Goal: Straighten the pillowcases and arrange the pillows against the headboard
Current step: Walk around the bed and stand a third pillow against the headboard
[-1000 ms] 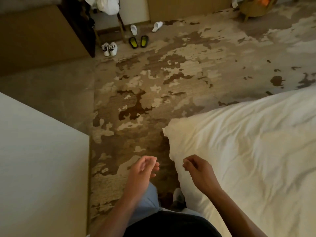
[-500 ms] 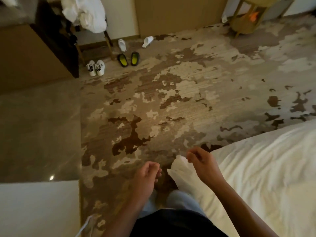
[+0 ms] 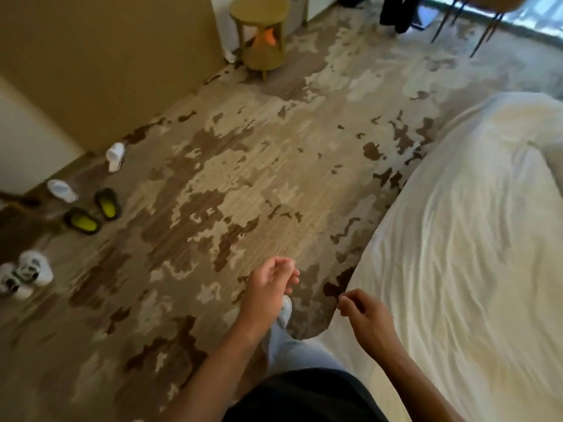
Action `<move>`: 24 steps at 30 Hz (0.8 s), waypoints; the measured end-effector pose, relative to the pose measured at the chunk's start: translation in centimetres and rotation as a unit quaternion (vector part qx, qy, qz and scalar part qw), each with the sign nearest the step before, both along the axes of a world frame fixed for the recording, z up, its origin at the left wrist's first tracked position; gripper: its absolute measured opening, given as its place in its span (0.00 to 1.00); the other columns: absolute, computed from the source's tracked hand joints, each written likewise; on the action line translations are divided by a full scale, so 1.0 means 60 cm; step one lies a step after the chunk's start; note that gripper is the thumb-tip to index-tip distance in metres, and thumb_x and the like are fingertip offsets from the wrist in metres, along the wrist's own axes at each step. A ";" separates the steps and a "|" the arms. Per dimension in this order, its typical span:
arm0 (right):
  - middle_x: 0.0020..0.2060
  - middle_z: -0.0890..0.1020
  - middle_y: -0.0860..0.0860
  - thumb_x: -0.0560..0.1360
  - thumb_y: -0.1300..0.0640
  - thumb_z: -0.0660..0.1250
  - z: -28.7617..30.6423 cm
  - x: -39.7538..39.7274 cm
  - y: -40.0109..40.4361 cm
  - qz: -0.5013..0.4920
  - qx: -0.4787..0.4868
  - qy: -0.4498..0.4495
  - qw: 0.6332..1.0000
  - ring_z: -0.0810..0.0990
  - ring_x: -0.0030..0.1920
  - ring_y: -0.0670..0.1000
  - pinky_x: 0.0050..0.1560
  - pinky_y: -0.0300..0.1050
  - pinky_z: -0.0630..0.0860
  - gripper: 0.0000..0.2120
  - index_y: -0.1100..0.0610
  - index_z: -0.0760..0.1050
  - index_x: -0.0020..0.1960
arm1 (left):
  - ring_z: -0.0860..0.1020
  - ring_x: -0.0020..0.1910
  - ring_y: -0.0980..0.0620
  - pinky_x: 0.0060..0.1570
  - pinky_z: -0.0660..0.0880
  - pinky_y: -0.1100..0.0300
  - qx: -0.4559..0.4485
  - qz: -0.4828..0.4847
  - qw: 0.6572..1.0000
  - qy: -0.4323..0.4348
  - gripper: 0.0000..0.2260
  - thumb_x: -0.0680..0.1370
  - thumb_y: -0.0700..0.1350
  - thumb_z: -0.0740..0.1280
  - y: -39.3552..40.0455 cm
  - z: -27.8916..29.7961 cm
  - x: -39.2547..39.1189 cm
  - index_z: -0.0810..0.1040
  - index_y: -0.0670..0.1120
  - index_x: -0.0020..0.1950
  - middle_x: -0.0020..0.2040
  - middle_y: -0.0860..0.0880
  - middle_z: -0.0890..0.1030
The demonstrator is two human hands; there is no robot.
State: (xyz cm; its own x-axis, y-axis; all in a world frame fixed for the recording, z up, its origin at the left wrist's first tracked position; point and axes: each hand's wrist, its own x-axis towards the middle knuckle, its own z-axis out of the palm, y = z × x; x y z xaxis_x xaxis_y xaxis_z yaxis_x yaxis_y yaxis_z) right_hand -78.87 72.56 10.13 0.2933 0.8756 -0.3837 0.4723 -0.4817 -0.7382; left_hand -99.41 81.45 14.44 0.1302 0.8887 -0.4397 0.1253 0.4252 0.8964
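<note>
Standing beside the bed, person in a black top (image 3: 304, 397) and pale blue trousers (image 3: 292, 348), one white shoe (image 3: 286, 306) showing below the left hand.

Left hand (image 3: 268, 287): raised over the carpet at 6 o'clock, palm turned inward, fingers (image 3: 289, 274) loosely curled, holding nothing.

Right hand (image 3: 365, 315): at 5 o'clock, just over the near edge of the bed, fingers bent inward with thumb and forefinger tips close together. Empty; whether it touches the sheet cannot be told.

Bed (image 3: 457, 269): fills 3 to 5 o'clock, covered by a rumpled white sheet with many creases. A fold of white bedding (image 3: 557, 153) shows at the right edge; cannot tell if it is a pillow. No pillow or headboard can be identified in view.

Carpet (image 3: 228, 178): mottled beige and brown, from centre outward.

Footwear at 8 to 9 o'clock: white trainers (image 3: 26, 275) near the left edge, dark slippers with yellow-green insoles (image 3: 91, 213) beyond them, white slippers (image 3: 62, 190) further off, lying apart near the wall.

At 12 o'clock: round gold side table (image 3: 259, 10) with something orange (image 3: 266, 38) on its lower shelf. Dark chair legs (image 3: 484, 35) at 1 o'clock.
</note>
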 end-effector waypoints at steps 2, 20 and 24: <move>0.41 0.86 0.44 0.83 0.49 0.66 -0.001 0.001 0.075 -0.025 -0.002 0.018 1.000 0.84 0.42 0.40 0.44 0.41 0.79 0.06 0.43 0.82 0.50 | 0.85 0.47 0.46 0.49 0.81 0.48 -0.010 -0.023 1.000 0.015 0.07 0.82 0.47 0.66 0.079 0.001 -0.004 0.84 0.50 0.49 0.45 0.46 0.86; 0.42 0.85 0.47 0.83 0.52 0.67 0.077 0.205 0.822 -0.202 0.066 0.022 0.977 0.83 0.41 0.44 0.39 0.37 0.80 0.06 0.50 0.82 0.52 | 0.86 0.46 0.49 0.47 0.83 0.54 -0.034 -0.210 0.977 0.029 0.08 0.82 0.47 0.67 0.843 -0.048 0.216 0.84 0.54 0.46 0.44 0.48 0.87; 0.41 0.84 0.47 0.83 0.52 0.67 0.084 0.266 0.891 -0.303 0.026 0.004 0.953 0.83 0.40 0.43 0.37 0.39 0.81 0.06 0.48 0.82 0.51 | 0.85 0.45 0.52 0.49 0.83 0.48 -0.036 -0.316 0.948 0.013 0.07 0.81 0.49 0.66 0.986 -0.014 0.358 0.83 0.56 0.47 0.43 0.50 0.86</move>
State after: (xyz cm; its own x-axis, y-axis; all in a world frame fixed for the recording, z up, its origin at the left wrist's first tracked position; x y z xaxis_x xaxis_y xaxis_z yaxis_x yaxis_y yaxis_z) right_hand -62.93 126.02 15.18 0.7478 0.5649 -0.3487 0.1140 -0.6267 -0.7708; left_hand -77.94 140.63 13.63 0.6144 0.6047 -0.5069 0.3978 0.3174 0.8608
